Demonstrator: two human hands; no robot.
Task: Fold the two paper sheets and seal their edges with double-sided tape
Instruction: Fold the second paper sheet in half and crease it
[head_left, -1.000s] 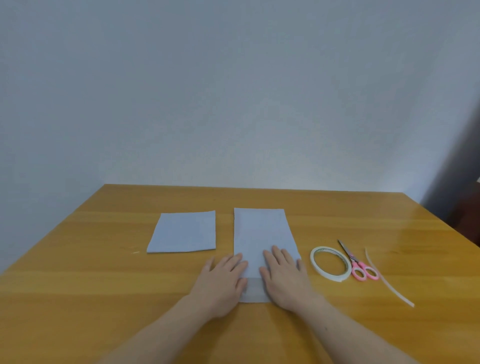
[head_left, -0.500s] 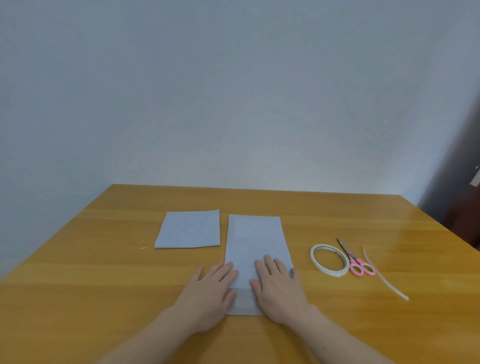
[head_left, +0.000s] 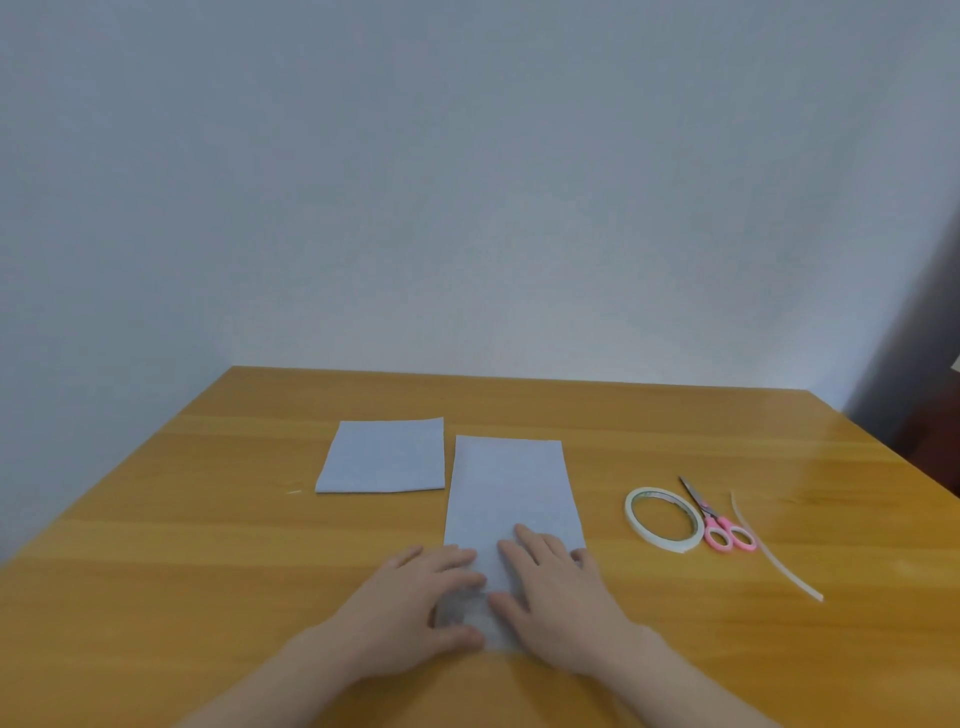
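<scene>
A long pale blue-grey paper sheet (head_left: 511, 493) lies lengthwise on the wooden table (head_left: 208, 545) in front of me. Both hands are on its near end. My left hand (head_left: 410, 608) is at the near left corner, fingers curled on top and thumb at the near edge, pinching the paper. My right hand (head_left: 556, 603) lies flat on the near right part with fingers spread. A smaller folded paper sheet (head_left: 384, 457) rests flat to the far left, untouched. The roll of double-sided tape (head_left: 636, 519) lies to the right of the long sheet.
Pink-handled scissors (head_left: 714, 522) lie just right of the tape roll. A thin white strip (head_left: 769, 556) lies further right. The table's far edge meets a plain wall; a dark shape stands at the far right.
The long sheet and both hands have slid a little toward me and to the left. My left fingers have curled from flat and the thumb has come to the near edge.
</scene>
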